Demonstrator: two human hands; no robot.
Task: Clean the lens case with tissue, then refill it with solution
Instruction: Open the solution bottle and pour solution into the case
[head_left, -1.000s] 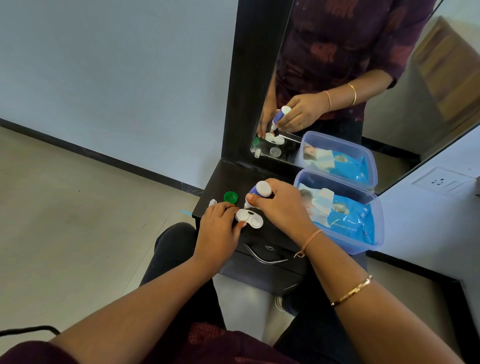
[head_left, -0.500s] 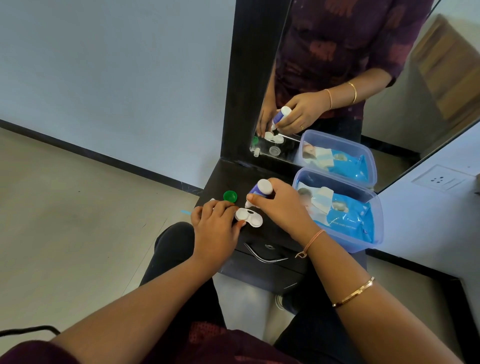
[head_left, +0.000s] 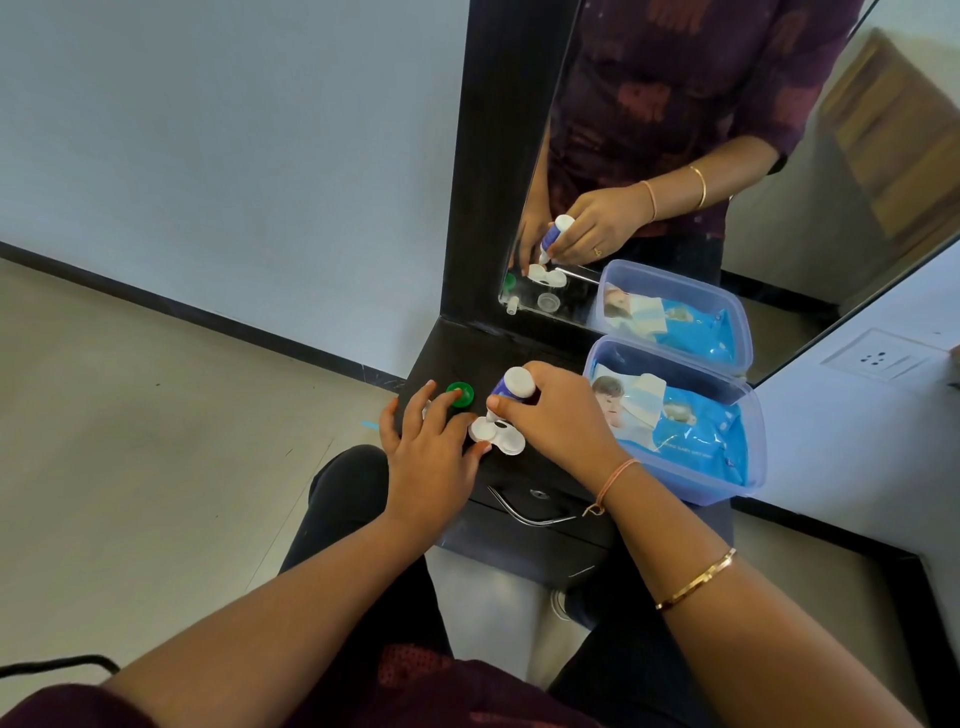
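A white two-well lens case (head_left: 497, 436) lies uncapped on the small black table (head_left: 530, 467). My right hand (head_left: 558, 415) grips a small blue-and-white solution bottle (head_left: 511, 387), tipped nozzle-down over the case's left well. My left hand (head_left: 428, 447) rests beside the case with fingers spread, its thumb touching the case's near edge and a fingertip reaching the green cap (head_left: 460, 395). A small white cap lies mostly hidden under my left fingers.
A clear plastic box (head_left: 753, 467) holding a blue pack of wipes (head_left: 685, 426) stands right of the case. A mirror (head_left: 701, 156) rises behind the table and reflects the hands, bottle and caps. A drawer handle (head_left: 530, 512) sits below the table's front edge.
My left hand has opened and slid left and away from the case, its fingers now spread toward the green cap. My right hand keeps the bottle tipped over the case.
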